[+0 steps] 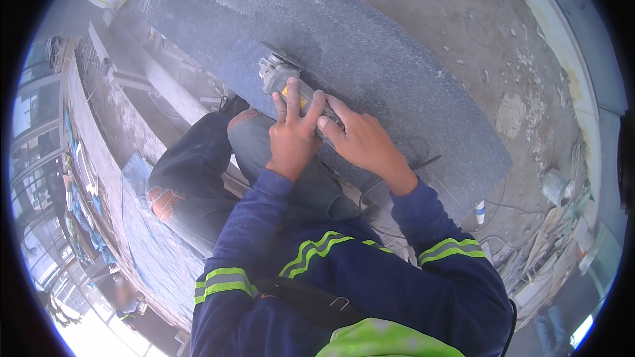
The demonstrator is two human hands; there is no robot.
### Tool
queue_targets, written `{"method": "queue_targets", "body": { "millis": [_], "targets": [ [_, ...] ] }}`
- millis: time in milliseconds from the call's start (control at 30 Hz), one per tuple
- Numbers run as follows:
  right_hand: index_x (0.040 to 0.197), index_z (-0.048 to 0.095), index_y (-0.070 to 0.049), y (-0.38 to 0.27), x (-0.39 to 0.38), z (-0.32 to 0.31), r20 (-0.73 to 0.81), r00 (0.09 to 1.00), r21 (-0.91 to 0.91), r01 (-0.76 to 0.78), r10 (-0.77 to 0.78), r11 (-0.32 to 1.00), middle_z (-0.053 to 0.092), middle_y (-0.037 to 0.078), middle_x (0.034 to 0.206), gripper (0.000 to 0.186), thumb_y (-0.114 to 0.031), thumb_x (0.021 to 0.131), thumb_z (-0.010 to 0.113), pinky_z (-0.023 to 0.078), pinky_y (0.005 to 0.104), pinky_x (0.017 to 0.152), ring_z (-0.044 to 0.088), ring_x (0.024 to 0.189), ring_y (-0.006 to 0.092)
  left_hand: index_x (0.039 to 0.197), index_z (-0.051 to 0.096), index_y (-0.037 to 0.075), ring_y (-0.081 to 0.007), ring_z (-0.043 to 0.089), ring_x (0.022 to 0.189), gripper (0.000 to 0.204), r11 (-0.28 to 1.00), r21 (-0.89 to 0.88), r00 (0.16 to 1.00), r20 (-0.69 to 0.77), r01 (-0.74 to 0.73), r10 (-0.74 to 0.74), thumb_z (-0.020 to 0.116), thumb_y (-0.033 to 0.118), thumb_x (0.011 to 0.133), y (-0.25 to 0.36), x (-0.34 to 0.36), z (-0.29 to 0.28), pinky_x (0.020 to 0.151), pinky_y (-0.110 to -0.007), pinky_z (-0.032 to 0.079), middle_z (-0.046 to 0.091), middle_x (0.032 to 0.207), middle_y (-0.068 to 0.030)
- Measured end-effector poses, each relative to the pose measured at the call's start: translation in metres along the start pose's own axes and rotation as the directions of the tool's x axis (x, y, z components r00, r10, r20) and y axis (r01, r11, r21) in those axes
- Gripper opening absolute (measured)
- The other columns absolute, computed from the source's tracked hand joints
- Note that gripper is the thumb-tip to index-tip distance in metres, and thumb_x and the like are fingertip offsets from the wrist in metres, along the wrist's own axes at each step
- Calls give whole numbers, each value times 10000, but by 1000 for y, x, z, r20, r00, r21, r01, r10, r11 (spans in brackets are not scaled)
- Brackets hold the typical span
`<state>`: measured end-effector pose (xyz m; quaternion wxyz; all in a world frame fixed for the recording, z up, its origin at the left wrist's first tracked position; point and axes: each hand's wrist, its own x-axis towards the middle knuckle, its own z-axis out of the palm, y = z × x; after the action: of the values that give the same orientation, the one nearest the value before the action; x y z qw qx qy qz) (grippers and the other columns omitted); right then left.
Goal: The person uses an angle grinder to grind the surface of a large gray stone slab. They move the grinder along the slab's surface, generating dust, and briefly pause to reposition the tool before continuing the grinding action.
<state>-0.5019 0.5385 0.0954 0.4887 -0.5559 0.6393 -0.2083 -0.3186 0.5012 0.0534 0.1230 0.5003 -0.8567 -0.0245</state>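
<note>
An angle grinder (307, 94), grey with a yellow patch, lies over a large dark grey stone slab (423, 86). Its head and disc edge point up and left, against or just above the slab; I cannot tell which. Across the front of its body rests my left hand (294, 139), fingers spread over the casing and partly curled around it. My right hand (370, 142) is closed around the rear of the grinder. Pale dust covers part of the slab beyond the tool. The far side of the grinder is hidden.
My bent knees (192, 152) are close to the slab's near edge. A white and blue container (480, 211) stands near its right end, with cables and a tin bucket (557, 188) farther right. Long boards and a blue sheet (152, 218) lie left. A person (127, 301) is at lower left.
</note>
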Motion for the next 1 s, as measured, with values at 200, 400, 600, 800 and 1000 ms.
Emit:
{"method": "queue_targets", "body": {
  "millis": [200,400,600,800,1000],
  "targets": [
    [1625,510,-24,2,5,5,-10,1000,-13,-9,9,1000,785,306,939,679,-471,1115,538,585,608,884,770,956,536,1457,679,274,-651,610,1347,743,1000,-26,1000,-12,7,-8,866,77,766,-6,-2,9,726,-507,711,499,1659,-317],
    [1623,529,-27,-5,39,11,35,999,-9,-42,42,999,787,329,1099,693,-499,1116,531,582,574,961,759,1063,540,1474,643,315,-667,603,1346,734,999,-30,1000,4,26,-26,865,136,798,-34,16,20,747,-542,717,474,1686,-285],
    [1632,514,-28,1,30,12,-1,1000,-45,-2,2,999,787,330,1097,690,-490,1119,529,578,569,975,759,1068,534,1465,650,309,-654,601,1359,736,1000,-2,1000,-10,14,-14,881,146,786,-27,11,21,734,-525,717,477,1684,-282],
    [1635,504,-32,6,5,4,5,1000,-41,4,-3,999,798,296,1005,682,-471,1113,530,585,585,921,771,1007,519,1446,672,281,-625,623,1353,718,1000,2,1000,-15,3,-3,889,140,777,-5,-1,10,739,-495,715,501,1656,-312],
    [1637,498,-43,6,-4,0,-1,1000,-2,7,-7,1000,799,300,1033,682,-478,1113,532,581,601,928,765,1003,535,1441,668,292,-627,662,1295,723,1000,1,1000,-25,-13,13,880,123,771,4,-2,1,720,-492,718,515,1641,-313]
  ]
}}
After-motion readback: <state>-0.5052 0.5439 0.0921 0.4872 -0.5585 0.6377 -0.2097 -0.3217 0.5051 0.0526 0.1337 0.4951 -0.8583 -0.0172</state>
